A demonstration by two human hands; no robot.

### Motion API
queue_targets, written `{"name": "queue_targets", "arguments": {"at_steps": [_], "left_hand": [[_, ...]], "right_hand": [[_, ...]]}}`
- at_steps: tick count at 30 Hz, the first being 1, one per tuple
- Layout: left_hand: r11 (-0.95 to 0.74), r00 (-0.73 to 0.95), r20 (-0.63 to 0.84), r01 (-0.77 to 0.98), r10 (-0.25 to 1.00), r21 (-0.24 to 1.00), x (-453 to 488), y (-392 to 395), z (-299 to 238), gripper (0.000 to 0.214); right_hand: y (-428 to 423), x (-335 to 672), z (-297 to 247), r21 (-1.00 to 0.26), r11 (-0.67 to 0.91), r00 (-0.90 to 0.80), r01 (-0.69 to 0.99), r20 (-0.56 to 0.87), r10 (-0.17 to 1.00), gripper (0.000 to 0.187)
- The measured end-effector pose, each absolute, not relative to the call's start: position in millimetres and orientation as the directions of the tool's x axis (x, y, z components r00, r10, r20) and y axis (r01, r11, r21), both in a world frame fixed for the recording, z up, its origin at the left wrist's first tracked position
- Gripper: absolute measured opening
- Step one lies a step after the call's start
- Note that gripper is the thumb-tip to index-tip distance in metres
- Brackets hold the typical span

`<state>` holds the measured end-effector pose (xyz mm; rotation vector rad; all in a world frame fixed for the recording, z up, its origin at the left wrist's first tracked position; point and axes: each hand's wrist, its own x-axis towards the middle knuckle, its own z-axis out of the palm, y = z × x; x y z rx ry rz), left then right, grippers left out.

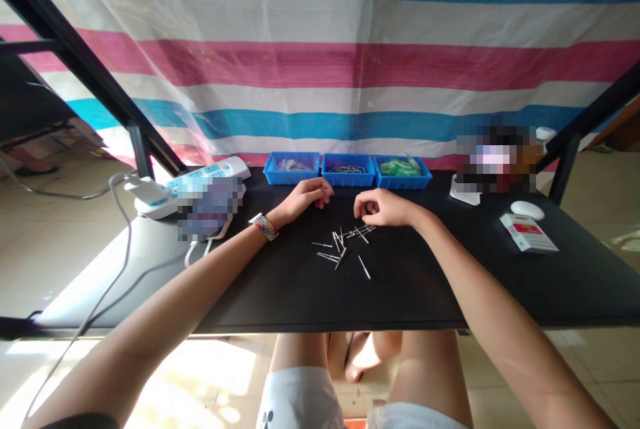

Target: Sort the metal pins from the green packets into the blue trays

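My left hand (309, 198) rests on the black table (300, 302) in front of the blue bins, its fingers loosely curled and nothing visible in them. To its right, my right hand (383, 208) lies with bent fingers at the far edge of a scatter of blind rivets (341, 256); no held thing shows there. These silver rivets point in various directions between my forearms, and a single rivet (365, 267) sits apart, nearer to me. Behind the hands stand a blue bin with clear plastic (291, 179), one of metal pieces (348, 180) and one with green packets (400, 166).
A power strip (210, 171) with a plugged-in charger (149, 192) and a blurred device (210, 209) occupy the left side. On the right are a small box (528, 234), a white mouse-shaped object (527, 210) and a white stand (464, 190). Striped sheeting (320, 62) hangs behind.
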<state>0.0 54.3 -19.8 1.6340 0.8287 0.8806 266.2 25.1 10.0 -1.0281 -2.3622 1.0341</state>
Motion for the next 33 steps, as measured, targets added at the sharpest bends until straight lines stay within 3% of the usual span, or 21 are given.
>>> {"name": "queue_targets", "arguments": {"at_steps": [6, 24, 28, 33], "left_hand": [[-0.207, 0.494, 0.129, 0.107, 0.86, 0.972, -0.3, 55.0, -19.9, 0.026], [-0.221, 0.502, 0.135, 0.117, 0.854, 0.968, -0.2, 56.1, -20.1, 0.026], [-0.227, 0.503, 0.136, 0.123, 0.853, 0.966, -0.6, 56.4, -19.8, 0.026], [-0.231, 0.5, 0.137, 0.132, 0.855, 0.964, 0.0, 56.2, -19.7, 0.026]], "right_hand": [[36.5, 288.4, 10.7, -0.773, 0.342, -0.679, 0.534, -0.152, 0.718, 0.014], [29.8, 279.7, 12.3, -0.687, 0.392, -0.659, 0.612, -0.167, 0.734, 0.01], [33.0, 282.3, 10.2, -0.734, 0.368, -0.642, 0.571, -0.12, 0.757, 0.007], [42.3, 285.5, 1.3, -0.828, 0.347, -0.563, 0.441, 0.046, 0.825, 0.007]]}}
